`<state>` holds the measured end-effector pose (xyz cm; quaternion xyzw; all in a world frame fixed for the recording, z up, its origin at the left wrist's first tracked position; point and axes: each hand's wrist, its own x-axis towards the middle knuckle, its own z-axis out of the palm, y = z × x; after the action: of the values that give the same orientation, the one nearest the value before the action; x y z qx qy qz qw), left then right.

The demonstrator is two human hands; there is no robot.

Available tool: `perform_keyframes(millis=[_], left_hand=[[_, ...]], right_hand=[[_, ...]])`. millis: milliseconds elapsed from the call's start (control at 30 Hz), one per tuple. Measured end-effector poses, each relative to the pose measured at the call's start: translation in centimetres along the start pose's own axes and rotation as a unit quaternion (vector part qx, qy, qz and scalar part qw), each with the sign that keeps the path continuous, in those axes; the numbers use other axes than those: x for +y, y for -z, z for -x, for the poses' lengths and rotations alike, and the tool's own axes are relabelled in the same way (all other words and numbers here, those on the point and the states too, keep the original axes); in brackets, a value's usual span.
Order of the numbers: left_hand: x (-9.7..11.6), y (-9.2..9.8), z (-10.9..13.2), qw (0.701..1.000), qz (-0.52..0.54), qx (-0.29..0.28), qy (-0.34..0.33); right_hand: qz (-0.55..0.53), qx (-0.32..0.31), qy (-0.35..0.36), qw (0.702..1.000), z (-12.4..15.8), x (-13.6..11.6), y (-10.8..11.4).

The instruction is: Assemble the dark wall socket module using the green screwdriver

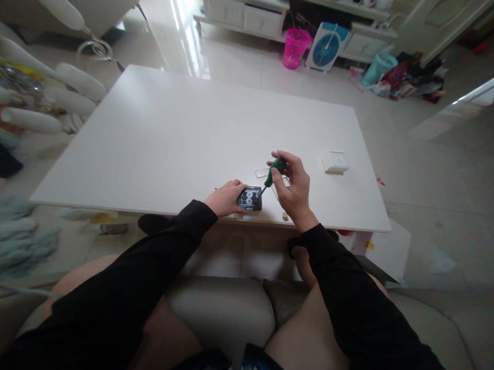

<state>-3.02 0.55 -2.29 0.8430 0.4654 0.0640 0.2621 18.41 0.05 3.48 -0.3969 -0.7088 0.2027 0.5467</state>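
A dark grey socket module (250,198) lies near the front edge of the white table (183,137). My left hand (227,198) grips its left side, fingers curled on it. My right hand (293,186) is closed round a green-handled screwdriver (273,171), held tilted with its tip down on the module's right part. Just behind the module lie small flat pale pieces (262,173), partly hidden by my right hand. A white wall socket plate (335,161) sits on the table to the right, apart from both hands.
I sit on a sofa with my knees under the table edge. White chair legs (30,119) and clutter stand at the left. Across the glossy floor are a pink basket (296,47), a blue-and-white fan (326,47) and a teal basket (378,68).
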Motion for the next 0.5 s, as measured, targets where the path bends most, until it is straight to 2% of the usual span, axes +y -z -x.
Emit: perform_keyframes(millis=[100,167,333,500], left_hand=[[0.1,0.0,0.0,1.0,-0.002,0.0,-0.001],[0.2,0.1,0.0,1.0,0.001,0.0,0.0],[0.3,0.1,-0.1,1.0,0.0,-0.001,0.002],[0.5,0.2,0.0,1.0,-0.002,-0.006,0.01]], right_hand=[[0.036,0.035,0.051,0.997,-0.1,0.2,0.0],[0.036,0.031,0.074,0.996,-0.2,0.0,0.0],[0.002,0.003,0.058,0.998,-0.6,-0.9,-0.1],[0.058,0.044,0.092,0.993,-0.8,-1.2,-0.2]])
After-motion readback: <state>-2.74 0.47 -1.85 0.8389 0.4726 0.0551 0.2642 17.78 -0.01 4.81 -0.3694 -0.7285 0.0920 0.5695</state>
